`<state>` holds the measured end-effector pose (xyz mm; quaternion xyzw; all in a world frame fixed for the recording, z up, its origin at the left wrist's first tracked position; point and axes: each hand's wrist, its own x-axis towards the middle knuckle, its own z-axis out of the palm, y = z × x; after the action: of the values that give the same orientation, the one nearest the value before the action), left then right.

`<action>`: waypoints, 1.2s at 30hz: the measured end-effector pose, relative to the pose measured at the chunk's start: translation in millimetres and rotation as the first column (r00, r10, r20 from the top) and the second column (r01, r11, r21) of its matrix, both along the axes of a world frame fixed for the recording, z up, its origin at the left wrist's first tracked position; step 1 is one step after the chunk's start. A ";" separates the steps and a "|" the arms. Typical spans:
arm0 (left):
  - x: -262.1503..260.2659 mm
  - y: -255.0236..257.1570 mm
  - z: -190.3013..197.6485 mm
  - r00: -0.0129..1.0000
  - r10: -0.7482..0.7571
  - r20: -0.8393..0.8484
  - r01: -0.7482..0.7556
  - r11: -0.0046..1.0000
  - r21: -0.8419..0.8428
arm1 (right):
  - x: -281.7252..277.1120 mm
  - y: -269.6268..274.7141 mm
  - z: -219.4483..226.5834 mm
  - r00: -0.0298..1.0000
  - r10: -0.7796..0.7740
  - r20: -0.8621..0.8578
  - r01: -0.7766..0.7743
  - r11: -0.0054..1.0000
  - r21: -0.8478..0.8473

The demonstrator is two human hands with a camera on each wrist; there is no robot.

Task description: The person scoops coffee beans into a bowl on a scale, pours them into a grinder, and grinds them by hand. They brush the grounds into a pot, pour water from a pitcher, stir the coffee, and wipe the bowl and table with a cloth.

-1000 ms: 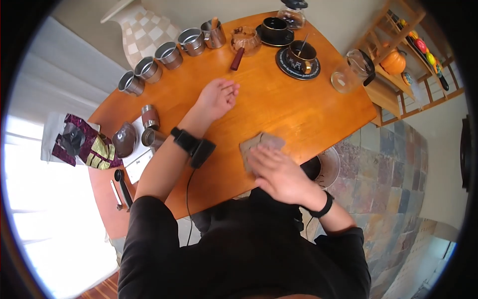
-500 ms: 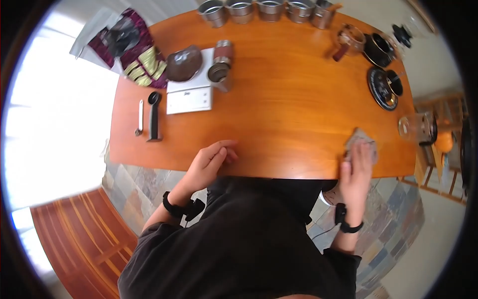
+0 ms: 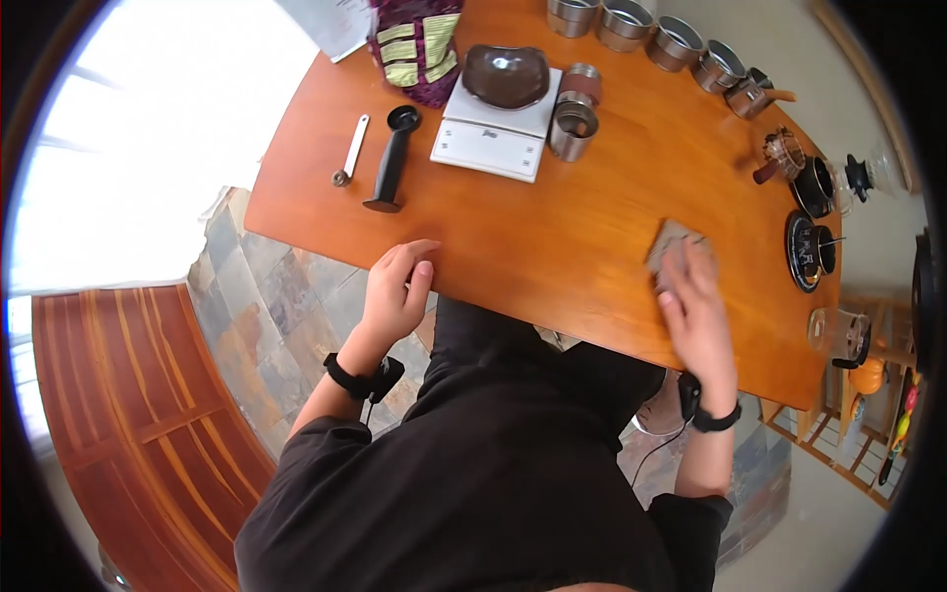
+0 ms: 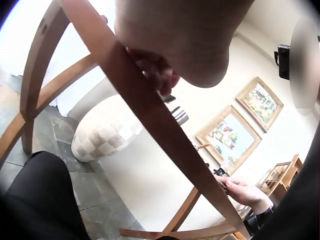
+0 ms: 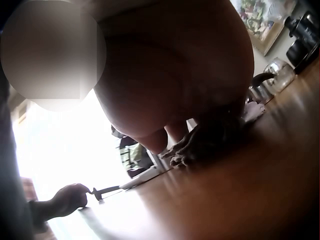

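My right hand [image 3: 698, 308] lies palm down with extended fingers on a folded grey-brown cloth [image 3: 667, 241], pressing it to the wooden table [image 3: 552, 247] right of the middle. From the right wrist view, the crumpled edge of the cloth [image 5: 178, 161] shows under the fingertips, the rest in shadow. At the table's front edge, on the left, my left hand [image 3: 397, 293] rests with loosely bent fingers and holds nothing. Nearest to it stands a black coffee scoop [image 3: 392, 163] with a flat round foot, beside a small metal measuring spoon [image 3: 353, 148].
A white scale [image 3: 488, 150] bears a dark bowl [image 3: 506, 79], with a metal grinder [image 3: 574, 130] alongside. A coffee bag [image 3: 419, 49] and several metal cups [image 3: 624, 25] line the back. At the right are a black saucer [image 3: 801, 261] with cup and a glass carafe [image 3: 837, 337].
The head view has turned left. My left hand has drawn back from over the table to its front edge. The right hand has slid the cloth about, lately farther from the front edge.
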<state>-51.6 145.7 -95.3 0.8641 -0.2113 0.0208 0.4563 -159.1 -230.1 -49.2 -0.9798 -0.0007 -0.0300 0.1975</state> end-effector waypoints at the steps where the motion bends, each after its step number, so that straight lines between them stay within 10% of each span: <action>1: 0.3 4.9 -8.8 1.000 0.011 -0.005 -0.011 1.000 -0.011 | 7.9 0.8 0.2 1.000 0.011 -0.005 -0.011 1.000 -0.011; 7: -8.1 8.5 -23.8 0.920 0.065 0.386 -0.077 0.997 0.015 | 50.3 82.6 0.5 0.961 0.270 -0.057 -0.273 0.960 -0.058; 18: -32.0 40.5 -35.6 0.891 0.265 0.369 -0.310 0.948 0.068 | 104.3 219.4 -3.3 0.672 0.740 -0.007 -0.738 0.670 0.081; 23: -30.9 38.1 -60.9 0.871 0.267 0.413 -0.312 0.949 0.044 | 93.3 178.0 -6.5 0.727 0.686 0.025 -0.681 0.716 0.155; 29: -25.0 30.3 -85.6 0.764 0.315 0.563 -0.400 0.916 0.031 | 73.8 54.8 -8.3 0.961 0.278 -0.008 -0.278 0.960 0.028; 36: -11.9 14.3 -12.6 0.904 0.225 0.363 -0.286 0.950 0.122 | 4.0 -8.9 3.8 1.000 -0.006 -0.007 0.006 1.000 0.010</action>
<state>-63.4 160.0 -108.0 0.9035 -0.1734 0.2130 0.3290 -155.1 -239.0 -45.4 -0.9789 0.0031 -0.0270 0.2023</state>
